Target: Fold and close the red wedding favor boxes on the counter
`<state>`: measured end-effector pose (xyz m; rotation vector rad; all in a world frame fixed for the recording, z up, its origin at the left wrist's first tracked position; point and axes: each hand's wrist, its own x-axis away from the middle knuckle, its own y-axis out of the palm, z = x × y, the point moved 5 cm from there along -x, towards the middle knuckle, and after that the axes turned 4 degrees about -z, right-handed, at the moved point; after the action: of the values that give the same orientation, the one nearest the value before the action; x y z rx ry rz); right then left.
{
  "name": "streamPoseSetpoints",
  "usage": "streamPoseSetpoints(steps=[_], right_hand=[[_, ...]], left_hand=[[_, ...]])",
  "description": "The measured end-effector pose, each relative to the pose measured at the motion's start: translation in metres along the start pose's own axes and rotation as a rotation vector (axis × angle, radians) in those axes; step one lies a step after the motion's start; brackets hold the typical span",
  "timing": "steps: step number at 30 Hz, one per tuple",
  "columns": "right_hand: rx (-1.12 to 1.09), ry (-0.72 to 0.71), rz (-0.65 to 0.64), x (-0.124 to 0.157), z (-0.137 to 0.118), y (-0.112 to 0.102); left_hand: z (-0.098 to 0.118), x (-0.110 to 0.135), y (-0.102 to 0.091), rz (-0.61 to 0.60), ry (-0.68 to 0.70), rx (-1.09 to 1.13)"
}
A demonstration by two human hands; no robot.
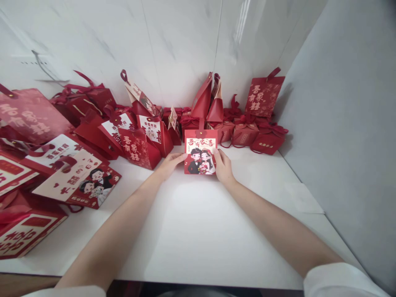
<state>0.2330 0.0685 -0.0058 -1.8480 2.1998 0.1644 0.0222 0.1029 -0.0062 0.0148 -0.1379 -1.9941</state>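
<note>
A small red gift box (200, 156) with a cartoon couple and a white band of red characters stands upright on the white table (192, 231). My left hand (169, 164) grips its left edge with the fingers closed on it. At the box's right edge, my right hand (223, 166) holds on with the thumb over the front. Both arms reach forward from the near edge.
Several red gift bags and boxes (139, 144) crowd the left side and the back along the marble wall (173, 45). A tall red bag (263, 95) leans in the back right corner. A grey wall (346, 136) borders the right side.
</note>
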Motion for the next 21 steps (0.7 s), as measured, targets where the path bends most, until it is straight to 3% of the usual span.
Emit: streamPoseSetpoints(steps=[21], right_hand=[[0.087,-0.022,0.001,0.0036,-0.0074,-0.0009]], left_hand=[[0.0037,0.0012,0.0029,0.003,-0.008,0.021]])
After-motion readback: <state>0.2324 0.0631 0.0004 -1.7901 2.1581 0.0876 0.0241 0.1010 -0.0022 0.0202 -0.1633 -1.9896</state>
